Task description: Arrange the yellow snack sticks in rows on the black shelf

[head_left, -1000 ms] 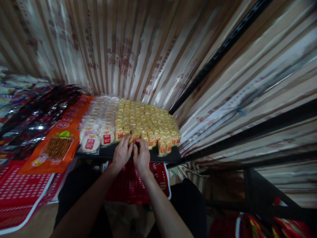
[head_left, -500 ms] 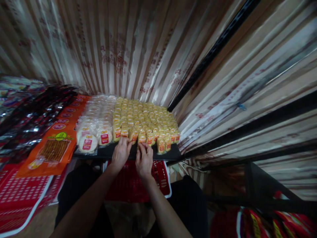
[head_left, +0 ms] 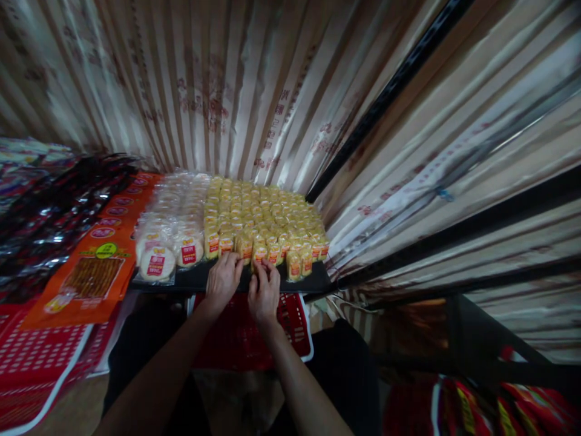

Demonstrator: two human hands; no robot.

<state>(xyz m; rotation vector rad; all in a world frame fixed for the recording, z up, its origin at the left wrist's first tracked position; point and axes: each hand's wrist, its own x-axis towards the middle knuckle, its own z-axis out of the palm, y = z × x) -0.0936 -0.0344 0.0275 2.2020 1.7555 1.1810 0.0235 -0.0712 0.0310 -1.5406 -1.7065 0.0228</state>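
Observation:
Small yellow snack packs (head_left: 267, 212) with red-and-orange labels stand in tight rows on a black shelf (head_left: 195, 279). At their front edge, my left hand (head_left: 222, 280) has its fingers bent and closed against the base of one front pack (head_left: 244, 247). Just to its right, my right hand (head_left: 264, 292) pinches the lower part of another front yellow pack (head_left: 259, 251); the fingertips partly cover it. Two front packs (head_left: 294, 265) stand forward of the row, right of my right hand.
Clear bags of round white crackers (head_left: 157, 264) stand left of the yellow packs. Beyond them lie an orange snack bag (head_left: 93, 275) and dark shiny packets (head_left: 59, 212). Red baskets (head_left: 40, 357) (head_left: 231, 345) sit below the shelf. A striped curtain (head_left: 218, 91) and black metal post (head_left: 385, 103) stand behind.
The left fingers have shifted slightly right and lower, uncovering a pack's label. The right hand stays at nearly the same spot. The view has moved slightly.

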